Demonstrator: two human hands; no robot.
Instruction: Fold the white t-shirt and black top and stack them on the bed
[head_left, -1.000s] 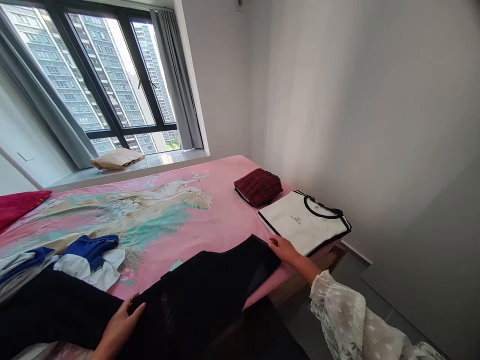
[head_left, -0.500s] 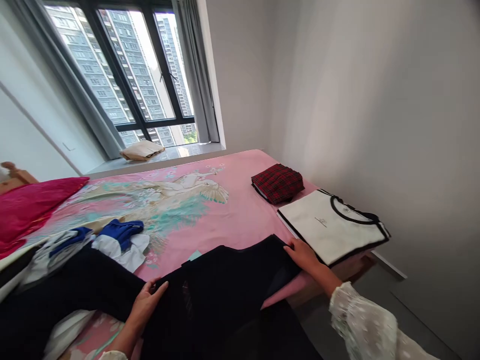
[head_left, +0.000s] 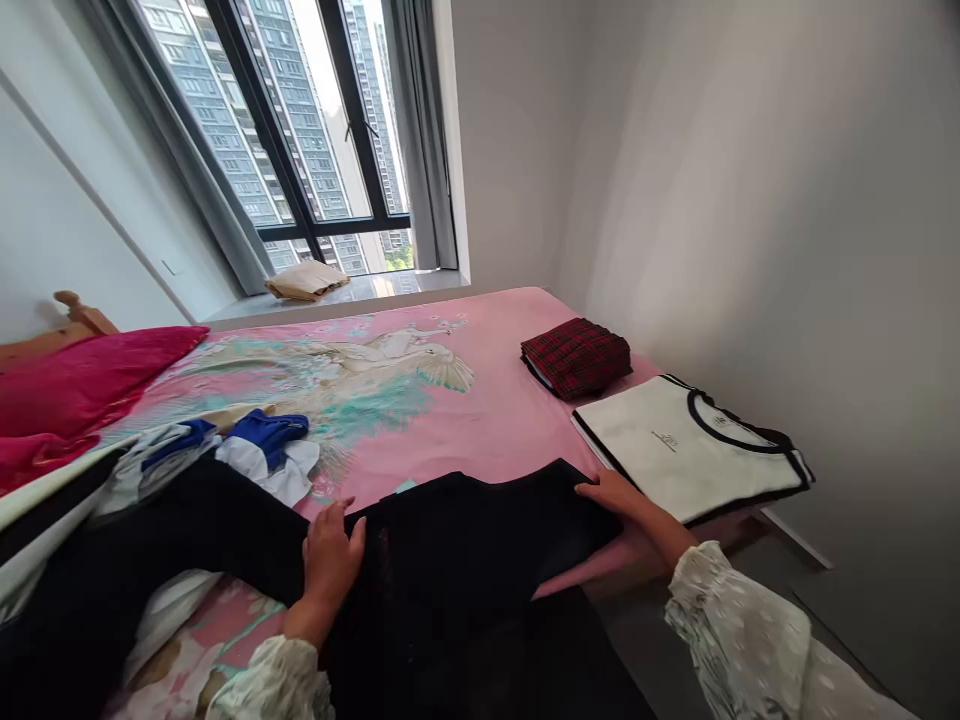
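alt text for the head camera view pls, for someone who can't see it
Both hands press flat on a black garment spread over a pink printed bedsheet: left hand mid-cloth, right hand at its far edge. Beside the right hand lie a folded white T-shirt and a folded red plaid garment.

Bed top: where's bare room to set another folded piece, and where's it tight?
Free: the pink sheet between the black garment, the red plaid stack and the window side. Crowded: the left, with the loose blue-and-white clothes, and the right edge by the white shirt.
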